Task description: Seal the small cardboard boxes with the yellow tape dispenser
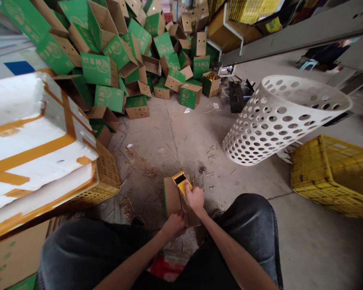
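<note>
A small brown and green cardboard box (171, 196) stands on the concrete floor between my knees. My left hand (174, 224) is closed on its near lower edge. My right hand (195, 197) is closed on the box's top, thumb pressing a yellow tape dispenser (181, 179) held against the far upper edge. My dark trouser legs frame the box on both sides.
A heap of several green and brown boxes (109, 64) fills the far left. A white perforated basket (278, 117) lies tilted at right, a yellow crate (335, 173) beside it. White foam slabs taped in orange (33, 149) sit on another yellow crate (107, 177) at left.
</note>
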`<state>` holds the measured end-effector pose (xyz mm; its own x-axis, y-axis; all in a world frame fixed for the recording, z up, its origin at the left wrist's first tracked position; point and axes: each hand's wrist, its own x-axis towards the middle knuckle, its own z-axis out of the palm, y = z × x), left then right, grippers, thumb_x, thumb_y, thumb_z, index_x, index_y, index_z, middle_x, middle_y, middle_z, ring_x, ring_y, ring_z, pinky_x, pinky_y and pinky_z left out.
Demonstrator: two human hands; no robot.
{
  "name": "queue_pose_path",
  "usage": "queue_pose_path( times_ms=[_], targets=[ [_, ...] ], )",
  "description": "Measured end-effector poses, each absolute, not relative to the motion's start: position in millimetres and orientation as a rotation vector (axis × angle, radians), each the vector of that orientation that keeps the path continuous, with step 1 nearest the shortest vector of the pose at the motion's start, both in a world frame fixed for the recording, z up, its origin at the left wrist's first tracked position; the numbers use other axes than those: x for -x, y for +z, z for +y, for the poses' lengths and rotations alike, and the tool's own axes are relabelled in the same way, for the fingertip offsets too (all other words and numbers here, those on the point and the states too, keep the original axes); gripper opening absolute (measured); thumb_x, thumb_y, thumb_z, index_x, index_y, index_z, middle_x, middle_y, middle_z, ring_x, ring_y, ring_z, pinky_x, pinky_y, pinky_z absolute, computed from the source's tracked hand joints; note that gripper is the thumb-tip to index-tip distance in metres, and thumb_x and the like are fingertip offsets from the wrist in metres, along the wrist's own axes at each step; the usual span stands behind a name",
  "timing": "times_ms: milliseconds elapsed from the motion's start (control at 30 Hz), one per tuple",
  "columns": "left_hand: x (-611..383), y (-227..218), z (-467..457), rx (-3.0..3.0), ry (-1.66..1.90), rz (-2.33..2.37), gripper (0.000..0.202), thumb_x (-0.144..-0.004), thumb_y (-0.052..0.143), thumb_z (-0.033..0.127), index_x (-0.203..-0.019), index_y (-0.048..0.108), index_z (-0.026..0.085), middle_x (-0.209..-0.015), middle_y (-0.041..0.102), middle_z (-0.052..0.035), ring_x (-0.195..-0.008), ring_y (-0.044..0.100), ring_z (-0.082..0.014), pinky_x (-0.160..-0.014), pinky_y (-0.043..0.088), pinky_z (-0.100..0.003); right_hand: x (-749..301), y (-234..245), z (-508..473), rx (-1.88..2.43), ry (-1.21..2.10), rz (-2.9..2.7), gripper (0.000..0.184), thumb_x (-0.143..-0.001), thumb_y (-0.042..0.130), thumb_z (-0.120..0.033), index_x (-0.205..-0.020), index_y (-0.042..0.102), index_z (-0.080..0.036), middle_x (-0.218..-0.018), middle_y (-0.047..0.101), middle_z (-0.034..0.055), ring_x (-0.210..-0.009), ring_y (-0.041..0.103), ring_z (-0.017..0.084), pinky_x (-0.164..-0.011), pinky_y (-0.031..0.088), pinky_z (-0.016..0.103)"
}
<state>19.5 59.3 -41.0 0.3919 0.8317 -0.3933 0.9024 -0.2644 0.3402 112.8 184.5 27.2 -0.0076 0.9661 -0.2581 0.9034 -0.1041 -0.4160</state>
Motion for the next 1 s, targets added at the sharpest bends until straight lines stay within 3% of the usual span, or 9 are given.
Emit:
queue_pose_path(
  times_ms=[133,300,467,833,1000],
  targets=[
    [-25,-46,58,-2.105,-0.172,1.519,0.046,-0.094,0.065,0.031,-0.134,0.061,0.009,-0.133,0.068,-0.0209,-0.120,0.068,-0.0331,-0.095,0.059,-0.045,-113,26,186,2.113,0.734,-2.018,0.078,-0.107,0.034,-0.066,-0.098,0.083,-0.006,-0.096,0.079,0.0282,-0.093,0.079,0.033,-0.077,0.054,0.032],
    [-26,-41,62,-2.030,-0.198,1.547,0.055,-0.094,0.067,0.040,-0.139,0.057,0.011,-0.138,0.066,-0.0217,-0.120,0.068,-0.0348,-0.096,0.059,-0.047,-114,27,188,2.119,0.741,-2.019,0.077,-0.107,0.036,-0.065,-0.097,0.083,-0.005,-0.097,0.079,0.0286,-0.095,0.079,0.034,-0.077,0.054,0.032],
    [-19,-35,65,-2.101,-0.168,1.442,0.044,-0.095,0.064,0.041,-0.129,0.063,0.013,-0.133,0.068,-0.0204,-0.122,0.067,-0.0356,-0.098,0.057,-0.048,-116,26,189,2.094,0.747,-2.035,0.077,-0.108,0.034,-0.064,-0.099,0.083,-0.006,-0.097,0.079,0.0275,-0.097,0.079,0.035,-0.078,0.054,0.034],
    [-8,-40,71,-2.244,-0.164,1.311,0.032,-0.086,0.063,0.025,-0.117,0.068,0.016,-0.116,0.073,-0.0186,-0.106,0.071,-0.0327,-0.088,0.059,-0.043,-118,21,191,2.100,0.739,-2.044,0.079,-0.108,0.031,-0.066,-0.095,0.082,-0.007,-0.097,0.079,0.0277,-0.097,0.079,0.037,-0.079,0.054,0.036],
    [-7,-43,71,-2.234,-0.152,1.307,0.038,-0.078,0.066,0.022,-0.116,0.069,0.016,-0.117,0.073,-0.0180,-0.109,0.070,-0.0340,-0.090,0.059,-0.043,-118,21,192,2.101,0.760,-2.041,0.078,-0.108,0.032,-0.066,-0.097,0.082,-0.007,-0.096,0.079,0.0273,-0.097,0.079,0.036,-0.079,0.054,0.036]
  ],
)
